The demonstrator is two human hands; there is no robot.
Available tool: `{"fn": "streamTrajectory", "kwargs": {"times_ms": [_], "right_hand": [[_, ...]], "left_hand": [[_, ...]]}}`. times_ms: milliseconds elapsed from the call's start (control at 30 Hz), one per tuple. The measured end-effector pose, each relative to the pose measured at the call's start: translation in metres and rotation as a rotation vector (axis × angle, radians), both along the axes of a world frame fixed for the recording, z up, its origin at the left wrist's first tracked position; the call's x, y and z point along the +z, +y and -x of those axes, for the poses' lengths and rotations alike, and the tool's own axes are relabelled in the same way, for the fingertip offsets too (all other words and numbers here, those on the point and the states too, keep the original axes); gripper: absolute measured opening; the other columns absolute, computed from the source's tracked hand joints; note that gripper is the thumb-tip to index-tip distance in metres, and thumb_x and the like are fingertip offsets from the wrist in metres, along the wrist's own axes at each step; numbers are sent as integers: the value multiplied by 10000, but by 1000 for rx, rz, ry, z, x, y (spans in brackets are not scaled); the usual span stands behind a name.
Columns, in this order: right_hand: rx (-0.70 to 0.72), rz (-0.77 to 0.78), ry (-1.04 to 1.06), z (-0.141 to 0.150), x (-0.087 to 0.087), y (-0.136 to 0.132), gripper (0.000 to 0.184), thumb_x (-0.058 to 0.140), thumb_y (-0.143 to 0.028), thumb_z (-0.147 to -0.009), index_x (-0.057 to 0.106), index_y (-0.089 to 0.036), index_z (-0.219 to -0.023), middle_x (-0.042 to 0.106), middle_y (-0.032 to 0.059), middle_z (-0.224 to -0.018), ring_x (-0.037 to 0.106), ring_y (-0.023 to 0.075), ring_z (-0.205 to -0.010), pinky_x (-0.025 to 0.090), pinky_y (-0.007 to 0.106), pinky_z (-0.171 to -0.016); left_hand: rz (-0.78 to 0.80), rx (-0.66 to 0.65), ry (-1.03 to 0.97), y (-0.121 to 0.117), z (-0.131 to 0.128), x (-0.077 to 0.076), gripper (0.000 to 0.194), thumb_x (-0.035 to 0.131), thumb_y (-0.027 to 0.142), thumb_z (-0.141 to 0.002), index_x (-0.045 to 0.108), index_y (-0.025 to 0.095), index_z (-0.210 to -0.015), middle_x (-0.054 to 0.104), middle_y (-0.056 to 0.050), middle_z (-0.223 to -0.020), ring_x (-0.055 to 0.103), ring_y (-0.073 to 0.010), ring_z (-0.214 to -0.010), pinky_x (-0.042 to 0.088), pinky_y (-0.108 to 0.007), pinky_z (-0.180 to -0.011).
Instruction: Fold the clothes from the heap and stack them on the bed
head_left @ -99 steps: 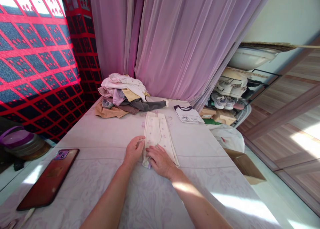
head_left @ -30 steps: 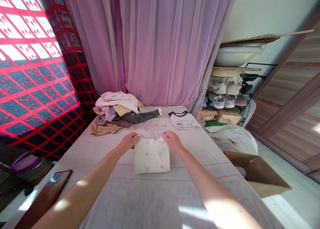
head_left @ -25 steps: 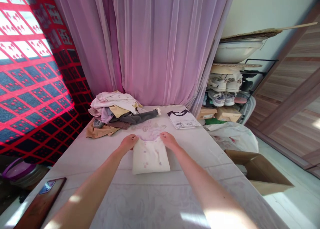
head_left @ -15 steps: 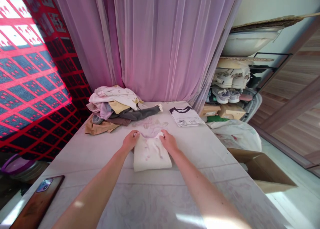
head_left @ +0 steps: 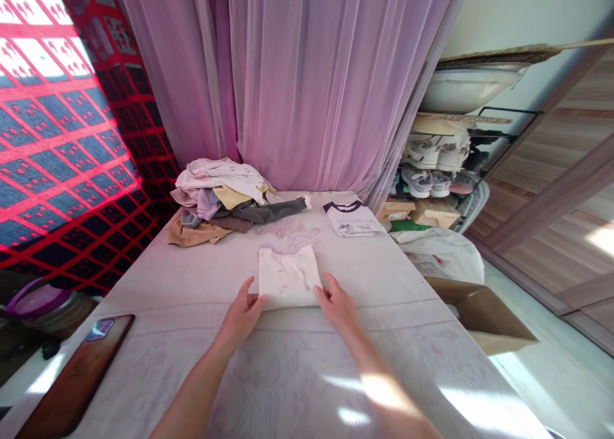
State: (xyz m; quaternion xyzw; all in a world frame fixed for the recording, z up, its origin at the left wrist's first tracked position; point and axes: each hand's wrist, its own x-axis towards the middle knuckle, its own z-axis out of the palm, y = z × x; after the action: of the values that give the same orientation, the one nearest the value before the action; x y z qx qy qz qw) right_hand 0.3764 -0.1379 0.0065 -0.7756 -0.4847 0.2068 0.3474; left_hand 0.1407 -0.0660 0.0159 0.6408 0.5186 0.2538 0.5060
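Observation:
A folded cream shirt [head_left: 289, 278] with small purplish marks and a lilac neckline lies flat on the cloth-covered table [head_left: 297, 375]. At its near left corner is my left hand [head_left: 243, 311], thumb and fingers apart, the thumb by the fabric's edge. My right hand [head_left: 336, 301] rests at the near right edge, its thumb touching the cloth and its fingers spread. Neither hand grips the shirt.
A heap of clothes [head_left: 218, 199] sits at the back left. Back right lies a folded white shirt [head_left: 352, 219] with a dark collar. A phone [head_left: 79, 375] lies front left. Beyond the right edge stand an open cardboard box [head_left: 480, 311] and a shoe rack [head_left: 432, 160].
Both hands have let go of the shirt's neckline and come down to its near corners. The shirt now lies flatter, and the view has shifted slightly.

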Motion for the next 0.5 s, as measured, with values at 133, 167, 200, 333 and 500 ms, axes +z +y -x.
{"fn": "streamTrajectory", "kwargs": {"times_ms": [133, 167, 200, 333, 500], "right_hand": [[-33, -39, -95, 11, 4, -1, 475, 430, -412, -904, 503, -160, -1300, 705, 17, -756, 652, 195, -737, 438, 291, -678], [-41, -29, -131, 12, 4, -1, 445, 428, -397, -906, 523, -165, -1275, 703, 16, -744, 653, 194, -729, 435, 291, -680], [-40, -16, -174, 12, 3, -1, 416, 431, -380, -906, 543, -172, -1248, 700, 15, -731, 654, 195, -721, 431, 291, -683], [5, -4, -342, 10, -2, -10, 353, 482, -328, -889, 582, -196, -1200, 692, 21, -703, 654, 198, -708, 422, 298, -713], [-30, 2, -436, 12, 2, -16, 399, 470, -324, -893, 554, -187, -1258, 708, 95, -940, 637, 246, -905, 437, 372, -824]], "left_hand": [[-189, -16, 288, -3, -15, 12, 608, 439, 398, -904, 317, 140, -1441, 701, -75, -943, 660, -207, -846, 470, -306, -748], [-223, -7, 349, -5, -18, 13, 578, 404, 397, -922, 334, 140, -1435, 699, -82, -937, 659, -211, -855, 460, -302, -742], [-251, -6, 400, -8, -21, 14, 559, 368, 396, -938, 340, 140, -1434, 699, -83, -918, 658, -214, -859, 453, -299, -736], [-309, -32, 598, -17, -22, 14, 552, 353, 376, -943, 331, 141, -1443, 702, -93, -881, 659, -234, -869, 438, -319, -756], [-396, -1, 664, -18, -19, 17, 642, 473, 339, -872, 295, 147, -1459, 682, -113, -1068, 626, -251, -993, 450, -356, -849]]}}
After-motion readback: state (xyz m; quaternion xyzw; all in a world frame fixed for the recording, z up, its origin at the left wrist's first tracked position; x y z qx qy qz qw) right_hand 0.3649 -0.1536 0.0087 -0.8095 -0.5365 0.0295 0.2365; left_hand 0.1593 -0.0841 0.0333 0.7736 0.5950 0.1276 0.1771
